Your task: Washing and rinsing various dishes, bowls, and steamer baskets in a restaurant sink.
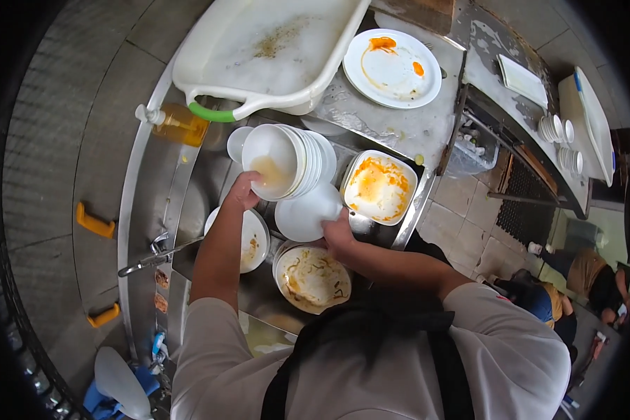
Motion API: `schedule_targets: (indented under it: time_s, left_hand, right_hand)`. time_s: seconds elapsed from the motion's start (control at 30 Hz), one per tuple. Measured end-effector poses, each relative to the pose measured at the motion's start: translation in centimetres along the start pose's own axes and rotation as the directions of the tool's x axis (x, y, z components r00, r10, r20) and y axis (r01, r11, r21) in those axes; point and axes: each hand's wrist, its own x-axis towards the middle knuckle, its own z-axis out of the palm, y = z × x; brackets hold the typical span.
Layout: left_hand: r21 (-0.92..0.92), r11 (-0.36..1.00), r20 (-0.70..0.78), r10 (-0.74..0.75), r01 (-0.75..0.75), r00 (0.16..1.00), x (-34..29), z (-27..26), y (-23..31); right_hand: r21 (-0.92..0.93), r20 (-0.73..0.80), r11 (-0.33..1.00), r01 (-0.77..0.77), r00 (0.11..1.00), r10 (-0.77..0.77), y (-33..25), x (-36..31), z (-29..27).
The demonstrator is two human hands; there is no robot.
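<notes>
My left hand (243,190) grips the rim of the front bowl in a tilted stack of white bowls (302,166); some cloudy brownish liquid sits in that bowl. Just below the stack, my right hand (338,232) holds a white bowl (304,215) by its edge. A round bowl with brown, stringy food residue (311,269) stands nearest my body. To its left is another white bowl (257,234) with a little residue, partly behind my left forearm. Right of the stack sits a squarish white dish (407,199) smeared with orange sauce.
A large white tub (308,87) of cloudy water stands at the far side, beside a white plate (392,91) with orange sauce. A pump bottle (180,124) and a faucet (143,264) are on the left. Stacked small cups (570,161) stand far right. Other people (532,297) are at lower right.
</notes>
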Motion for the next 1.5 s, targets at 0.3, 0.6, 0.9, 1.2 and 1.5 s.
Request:
schedule_targets:
  time_s: [0.3,0.6,0.9,1.2,1.5]
  left_hand:
    - [-0.084,0.996,0.046,0.040,-0.036,0.998,0.2,1.1,0.4]
    - [-0.048,0.999,0.005,0.023,-0.023,1.000,-1.6,2.6,-0.1]
    - [0.025,0.999,-0.026,0.040,-0.040,0.999,-3.9,7.6,0.2]
    - [0.122,0.988,-0.273,0.123,-0.092,0.954,-6.6,8.9,-3.8]
    - [-0.512,0.708,0.003,0.568,-0.486,0.823,1.3,8.1,-10.4]
  right_hand:
    - [-0.130,-0.319,0.981,0.145,0.930,-0.180,2.4,4.2,4.1]
    - [-0.183,-0.580,0.925,0.333,0.723,-0.375,0.1,10.1,7.1]
    - [0.373,-0.605,0.786,0.493,0.771,-0.197,-2.5,17.3,6.3]
    - [0.368,0.067,0.920,0.134,0.983,-0.170,-0.3,5.8,4.8]
    - [-0.594,-0.131,0.429,0.680,0.445,-0.886,-31.9,-0.3,-11.1]
